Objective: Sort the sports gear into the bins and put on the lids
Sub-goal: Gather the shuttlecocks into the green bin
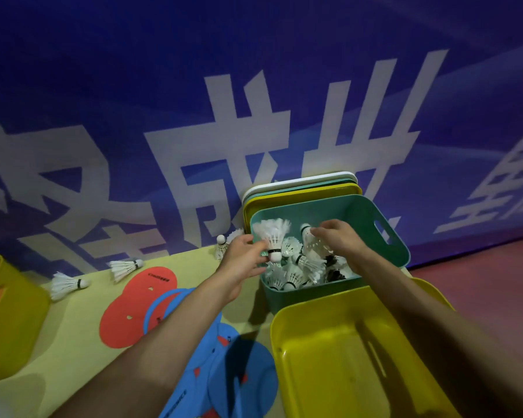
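Left hand: the left hand (242,262) is at the left rim of the teal bin (284,298). Its fingers pinch the upright shuttlecock (273,236) near the cork, feathers up.
Right hand: the right hand (340,239) is over the middle of the teal bin, palm down. Its fingers curl round the second shuttlecock (309,238), whose cork points up and left.
Teal bin: lidless, it stands on the surface (58,342) at the far right, close to the banner (254,86). It holds a heap (299,268) of white shuttlecocks, with a few dark ones (332,267) on the right side.
Lids: three lids (299,190), white, teal and yellow, stand on edge between the teal bin and the banner.
Front bin: the front bin (344,363) is yellow and lidless, just before the teal bin and nearest the camera.
Left bin: the left bin (9,321) is yellow, at the left edge, well apart from the others.
Loose shuttlecocks: three loose shuttlecocks (124,267) lie on the surface along the banner, left of the teal bin. The nearest lies just behind the left hand.
Discs: flat red discs (127,312) and blue discs (224,375) overlap on the surface, partly under the left forearm.
Banner: blue, with large white characters.
Floor: the floor (480,282) is reddish, to the right of the surface.
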Motion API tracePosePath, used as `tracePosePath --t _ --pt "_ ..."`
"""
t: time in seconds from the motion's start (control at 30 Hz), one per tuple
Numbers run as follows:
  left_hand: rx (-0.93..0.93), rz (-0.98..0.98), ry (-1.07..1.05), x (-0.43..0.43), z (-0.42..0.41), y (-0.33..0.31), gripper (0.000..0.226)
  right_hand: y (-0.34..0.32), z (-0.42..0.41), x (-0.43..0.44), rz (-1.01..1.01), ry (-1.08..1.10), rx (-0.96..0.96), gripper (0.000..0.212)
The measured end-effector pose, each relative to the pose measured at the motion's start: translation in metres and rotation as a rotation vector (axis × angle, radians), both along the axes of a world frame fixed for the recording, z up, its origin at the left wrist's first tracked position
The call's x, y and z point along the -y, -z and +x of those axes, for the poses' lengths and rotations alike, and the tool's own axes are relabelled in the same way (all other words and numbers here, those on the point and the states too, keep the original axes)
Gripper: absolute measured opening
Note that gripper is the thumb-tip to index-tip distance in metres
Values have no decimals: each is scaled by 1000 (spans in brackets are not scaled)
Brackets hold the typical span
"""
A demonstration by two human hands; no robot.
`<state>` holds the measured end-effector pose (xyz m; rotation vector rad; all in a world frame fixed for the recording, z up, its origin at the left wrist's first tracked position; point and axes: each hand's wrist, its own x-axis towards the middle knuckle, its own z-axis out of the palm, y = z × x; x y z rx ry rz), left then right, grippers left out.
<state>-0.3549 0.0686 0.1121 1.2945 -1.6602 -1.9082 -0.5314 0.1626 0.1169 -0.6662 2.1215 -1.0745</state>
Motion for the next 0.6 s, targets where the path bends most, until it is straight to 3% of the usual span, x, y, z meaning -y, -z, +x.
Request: tracePosePath --t 0.1,0.3,0.47,0.6 --pt "49 6 15 1 2 1 51 2 -6 -2 53 -3 -19 17" --pt "78 -37 -31 15 22 -9 32 -3 10 24 -7 -49 -58 28" --pt "76 -107 -63 41 58 -11 21 -9 46 63 -63 -122 -44 9" --pt "74 -132 -105 62 91 -11 13 -10 82 96 -76 -215 -52 14"
